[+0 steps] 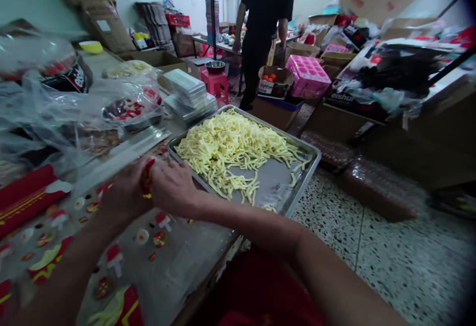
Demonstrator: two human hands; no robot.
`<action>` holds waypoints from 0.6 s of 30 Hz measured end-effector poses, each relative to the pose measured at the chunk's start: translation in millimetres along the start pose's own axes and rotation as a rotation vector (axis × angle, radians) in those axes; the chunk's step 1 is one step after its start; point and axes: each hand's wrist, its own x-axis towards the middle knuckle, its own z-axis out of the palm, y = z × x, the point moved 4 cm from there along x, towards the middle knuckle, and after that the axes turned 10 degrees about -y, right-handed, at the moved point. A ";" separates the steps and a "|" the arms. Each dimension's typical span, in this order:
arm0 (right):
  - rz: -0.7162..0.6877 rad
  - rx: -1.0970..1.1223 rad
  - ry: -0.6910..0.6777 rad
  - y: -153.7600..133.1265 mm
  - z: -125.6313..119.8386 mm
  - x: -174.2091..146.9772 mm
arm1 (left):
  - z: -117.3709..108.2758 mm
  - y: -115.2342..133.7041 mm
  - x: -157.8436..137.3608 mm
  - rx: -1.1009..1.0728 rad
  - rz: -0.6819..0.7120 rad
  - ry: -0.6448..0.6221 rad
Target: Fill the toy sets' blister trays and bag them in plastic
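Note:
My left hand [126, 190] and my right hand [173, 187] are close together over the table, both closed around a small red and yellow carton [147, 177]. Most of that carton is hidden by my fingers. Just to the right, a metal tray [310, 163] holds a heap of pale yellow stick-shaped pieces [234, 137] like French fries. Flat red cartons [26, 197] with yellow marks lie at the left. Red cartons with pale yellow sticks [48, 261] rest on the table among small food-shaped pieces [159, 239], arranged in repeating groups.
Clear plastic boxes [186, 88] are stacked behind the tray. A plastic-covered bowl [128, 110] of red and white pieces stands at the back left. A person in black [266, 24] stands beyond, near a pink wrapped pack [307, 76]. Cartons and wrapped packs [383, 187] line the speckled floor at right.

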 end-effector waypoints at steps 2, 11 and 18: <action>-0.120 0.005 -0.068 -1.9 -8.0 -29.2 | 1.5 35.3 -3.6 -0.017 0.004 -0.055; -0.189 0.056 -0.367 175.1 -60.6 -169.6 | 24.2 67.5 -42.8 -0.132 -0.218 -0.186; 0.072 0.212 -0.188 246.6 -108.6 -207.1 | -1.3 130.1 -24.3 -0.024 -0.086 0.048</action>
